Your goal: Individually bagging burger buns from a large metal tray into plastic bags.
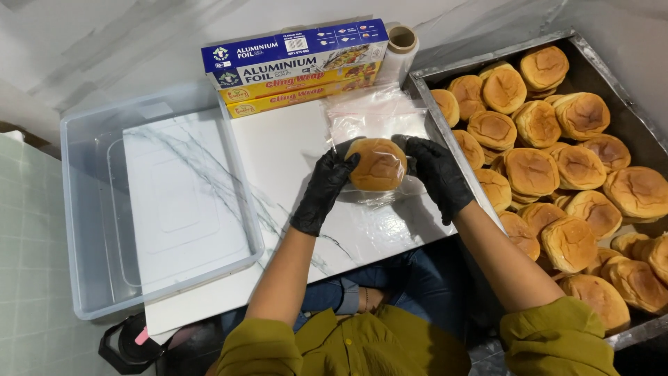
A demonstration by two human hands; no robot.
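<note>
holding bun [378,164], gloved hands [324,189], cling film [376,115]

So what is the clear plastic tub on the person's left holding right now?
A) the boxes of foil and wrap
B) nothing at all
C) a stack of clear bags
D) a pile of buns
B: the clear tub shows only its bare bottom, while the buns fill the metal tray and the boxes lie on the white board.
</note>
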